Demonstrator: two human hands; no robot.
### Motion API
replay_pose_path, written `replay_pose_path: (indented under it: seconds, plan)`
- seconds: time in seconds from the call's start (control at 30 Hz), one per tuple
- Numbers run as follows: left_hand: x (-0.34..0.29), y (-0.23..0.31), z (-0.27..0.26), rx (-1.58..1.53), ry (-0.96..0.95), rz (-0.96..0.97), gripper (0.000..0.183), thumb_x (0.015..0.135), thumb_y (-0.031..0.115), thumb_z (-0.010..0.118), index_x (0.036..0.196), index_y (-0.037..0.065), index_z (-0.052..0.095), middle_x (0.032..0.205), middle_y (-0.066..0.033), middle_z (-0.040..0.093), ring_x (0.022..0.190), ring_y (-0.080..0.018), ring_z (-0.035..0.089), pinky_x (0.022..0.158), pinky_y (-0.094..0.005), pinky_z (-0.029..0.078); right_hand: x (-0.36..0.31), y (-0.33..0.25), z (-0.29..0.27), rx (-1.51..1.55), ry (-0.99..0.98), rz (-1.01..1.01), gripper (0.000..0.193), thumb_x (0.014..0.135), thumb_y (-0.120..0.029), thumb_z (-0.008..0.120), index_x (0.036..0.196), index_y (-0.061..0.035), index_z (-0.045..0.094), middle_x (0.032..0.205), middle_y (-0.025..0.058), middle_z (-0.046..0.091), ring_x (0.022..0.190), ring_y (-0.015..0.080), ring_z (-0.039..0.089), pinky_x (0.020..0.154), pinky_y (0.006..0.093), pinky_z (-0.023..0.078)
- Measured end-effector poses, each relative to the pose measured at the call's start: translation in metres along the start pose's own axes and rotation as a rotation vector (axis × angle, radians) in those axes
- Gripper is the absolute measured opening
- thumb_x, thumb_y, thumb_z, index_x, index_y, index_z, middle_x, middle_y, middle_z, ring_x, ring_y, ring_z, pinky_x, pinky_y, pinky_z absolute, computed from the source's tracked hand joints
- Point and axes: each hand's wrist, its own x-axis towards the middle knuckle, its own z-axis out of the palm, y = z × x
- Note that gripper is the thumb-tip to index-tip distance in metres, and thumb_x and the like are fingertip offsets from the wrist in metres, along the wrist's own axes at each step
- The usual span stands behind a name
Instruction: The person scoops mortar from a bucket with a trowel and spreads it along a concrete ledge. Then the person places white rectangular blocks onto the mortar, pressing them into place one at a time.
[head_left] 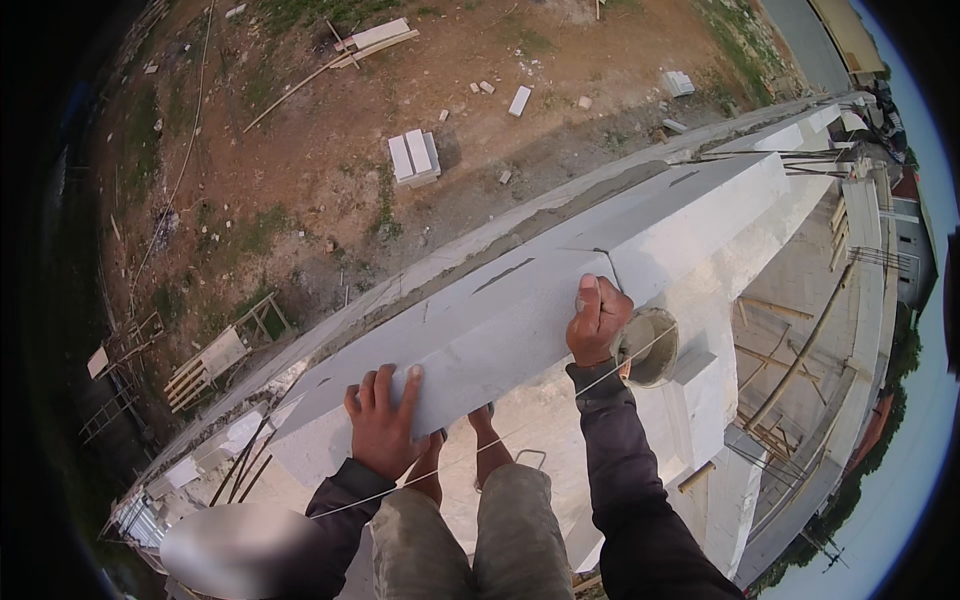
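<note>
A long white block (490, 325) lies on top of the wall in front of me. My left hand (385, 420) rests on its near left part, fingers spread over the top face. At the block's right end, my right hand (598, 318) is closed in a fist with the thumb up; whatever it grips is hidden. Just beyond that fist, a dark narrow joint separates this block from another white block (700, 210). A round bucket (655, 350) with grey residue inside stands right beside my right wrist, with a small orange piece at its near edge.
A thin taut string (480, 438) crosses above my forearms. Wet grey mortar (560, 205) runs along the wall's outer ledge. Far below on the dirt lie stacked white blocks (412, 157) and a wooden pallet (210, 365). Bamboo poles (800, 345) lie inside the structure at right.
</note>
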Motion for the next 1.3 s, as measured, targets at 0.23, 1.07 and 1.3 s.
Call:
replay_pose_path:
  seconds: [0.23,1.07,1.3]
  plan:
    - [0.002,-0.001,-0.008,-0.066,-0.043,-0.033,0.100,0.059,0.030,0.088,0.147,0.017,0.043,0.140,-0.0206,0.039,0.127,-0.0418,0.040,0.103,-0.0629,0.027,0.001,0.029,0.002,0.151,0.040,0.035,0.043,0.098,-0.017,0.055,0.060,-0.0030,0.040,0.054,-0.0014,0.037,0.051,0.0082,0.031,0.047,0.0291,0.022]
    - [-0.143,-0.095,-0.003,0.002,0.042,-0.485,0.104,0.061,0.002,0.075,0.154,0.011,0.028,0.145,-0.0247,0.033,0.137,-0.0484,0.032,0.112,-0.0632,0.028,0.005,0.032,0.011,0.127,0.102,0.137,0.041,0.103,-0.021,0.048,0.065,-0.0078,0.039,0.059,-0.0027,0.034,0.055,0.0080,0.030,0.051,0.0269,0.024]
    - [-0.135,-0.092,0.001,0.045,0.102,-0.467,0.112,0.052,-0.003,0.079,0.152,0.010,0.031,0.143,-0.0226,0.036,0.135,-0.0480,0.034,0.112,-0.0576,0.032,-0.021,-0.009,0.001,0.300,-0.059,0.046,0.041,0.100,-0.021,0.052,0.063,-0.0044,0.041,0.057,0.0006,0.038,0.054,0.0099,0.033,0.050,0.0280,0.024]
